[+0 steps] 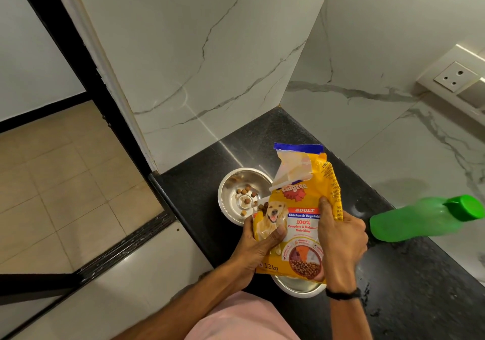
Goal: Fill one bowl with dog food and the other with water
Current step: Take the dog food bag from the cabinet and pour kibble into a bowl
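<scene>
A yellow dog food bag [301, 203] with a torn-open top is held over the black counter. My left hand [258, 245] grips its lower left edge, thumb across the front. My right hand [341, 237] grips its right side. Just behind the bag sits a steel bowl [236, 195] with a few brown kibble pieces in it and on the bag's near corner. A second steel bowl [299, 288] lies under the bag's bottom, mostly hidden; its contents cannot be seen. A green water bottle [425, 220] with a green cap stands to the right.
The black granite counter [393, 300] runs into a corner between marble walls, with water drops on its right part. A wall socket [454, 77] sits at the upper right. The counter's left edge drops to a tiled floor [65, 182].
</scene>
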